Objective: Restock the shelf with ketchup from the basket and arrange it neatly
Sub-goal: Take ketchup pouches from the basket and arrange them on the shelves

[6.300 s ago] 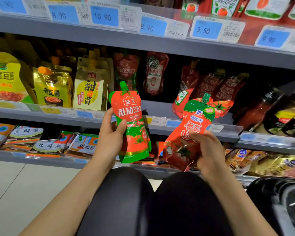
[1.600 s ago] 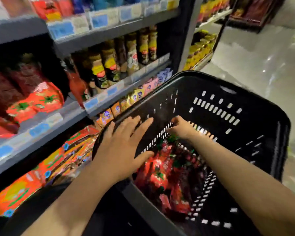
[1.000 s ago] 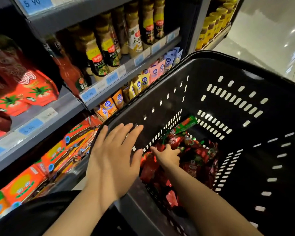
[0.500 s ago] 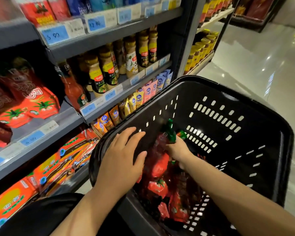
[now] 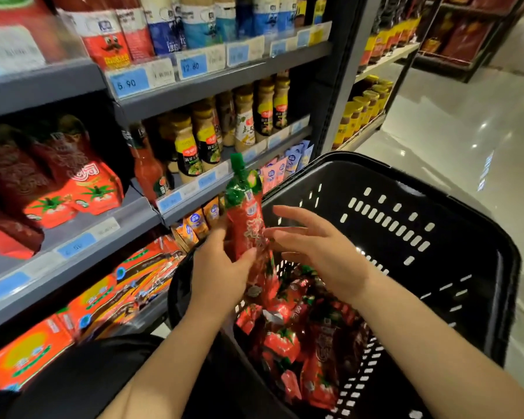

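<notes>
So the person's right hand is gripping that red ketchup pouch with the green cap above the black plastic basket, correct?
Not quite: the head view shows the left hand gripping the red ketchup pouch with the green cap. The right hand is open beside it, fingers spread. The pouch is indeed above the black plastic basket.

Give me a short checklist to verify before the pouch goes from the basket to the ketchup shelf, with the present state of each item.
1. Left hand has a grip on the ketchup pouch: ok, fingers and thumb wrap its lower half.
2. Pouch upright, green cap on top: ok.
3. Right hand free of the pouch: ok, fingers spread beside it.
4. Pouch clear of the basket: ok, it is lifted above the pouches left inside.
5. Free space on the shelf beside the shelved ketchup pouches: ok, bare shelf in front.
6. Cap sealed tight: cannot tell.
</notes>
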### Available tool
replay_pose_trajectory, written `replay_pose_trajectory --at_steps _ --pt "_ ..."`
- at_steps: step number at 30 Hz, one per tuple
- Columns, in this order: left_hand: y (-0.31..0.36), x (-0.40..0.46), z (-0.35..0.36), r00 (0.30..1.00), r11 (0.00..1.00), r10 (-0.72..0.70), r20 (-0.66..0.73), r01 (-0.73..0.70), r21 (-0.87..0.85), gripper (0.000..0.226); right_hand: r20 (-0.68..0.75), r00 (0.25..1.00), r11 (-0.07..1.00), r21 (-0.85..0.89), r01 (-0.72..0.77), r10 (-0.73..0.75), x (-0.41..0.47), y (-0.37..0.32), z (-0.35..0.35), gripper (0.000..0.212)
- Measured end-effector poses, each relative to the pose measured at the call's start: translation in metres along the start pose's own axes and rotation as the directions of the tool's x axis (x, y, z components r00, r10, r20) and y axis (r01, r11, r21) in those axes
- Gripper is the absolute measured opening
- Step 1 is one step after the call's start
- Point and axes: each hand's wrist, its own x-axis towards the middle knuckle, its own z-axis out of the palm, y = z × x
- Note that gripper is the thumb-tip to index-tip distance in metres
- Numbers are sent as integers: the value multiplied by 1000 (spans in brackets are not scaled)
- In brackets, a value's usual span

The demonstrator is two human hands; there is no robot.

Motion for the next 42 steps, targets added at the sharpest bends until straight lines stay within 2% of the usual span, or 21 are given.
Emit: replay_pose_trajectory --at_steps 2,4,6,8,11,13,15,17,19,20,22,24,27,29,32,34,36,39,42 --pt "-3 4 -6 998 996 -36 -46 32 -83 34 -66 994 997 -5 -82 81 23 5 -17 28" --pt "-6 6 -10 997 990 -52 -51 44 -137 33 -198 962 972 -97 -212 190 55 35 -32 24" --pt "-12 5 -14 998 983 -29 -54 18 -185 27 -307 882 915 -77 -397 357 86 84 -43 19" --pt "-18 1 -18 999 974 -6 -41 -4 -228 25 -349 774 820 -24 -571 529 106 140 -43 16" --pt "-24 0 -19 999 950 -13 -52 -4 -311 23 -438 703 729 -142 -669 560 118 202 -29 52" --pt "-26 2 -18 997 927 -38 -63 12 -374 25 -501 657 682 -167 -712 563 119 221 -16 67" --pt "-28 4 -17 997 931 -45 -68 17 -366 29 -500 641 683 -126 -719 583 119 233 -6 67" --pt "-29 5 -17 997 940 -46 -66 21 -339 28 -482 624 658 -122 -743 615 119 241 -5 50" --pt "-30 5 -16 996 945 -46 -70 20 -327 29 -450 636 693 -49 -719 627 121 242 -8 22" --pt "-30 5 -15 996 951 -40 -73 16 -308 29 -439 629 708 21 -706 641 123 243 -11 16" --pt "-27 5 -14 997 971 -14 -70 -3 -237 35 -433 604 702 103 -705 670 124 240 -18 13" --pt "-25 5 -13 998 984 -14 -54 4 -180 41 -412 612 721 193 -666 675 120 232 -26 10" --pt "-24 4 -10 997 990 -38 -63 28 -142 38 -431 682 790 137 -597 590 107 210 -43 16" --pt "-19 4 -8 996 994 -48 -72 41 -102 50 -409 728 815 73 -575 550 99 191 -56 36" --pt "-13 3 -7 996 996 -40 -80 33 -86 54 -351 770 813 -37 -581 533 81 149 -66 52" --pt "-13 4 -7 997 996 -44 -66 38 -86 54 -290 798 839 36 -543 528 63 117 -66 64" --pt "-12 4 -7 996 993 -67 -54 61 -106 53 -250 861 896 145 -420 444 38 86 -64 73" --pt "-8 0 -9 994 985 -74 -78 60 -164 48 -220 955 957 253 -140 198 -13 52 -52 75" --pt "-5 -3 -10 988 959 -138 -73 115 -257 46 -194 979 935 330 129 -66 -47 39 -30 79"
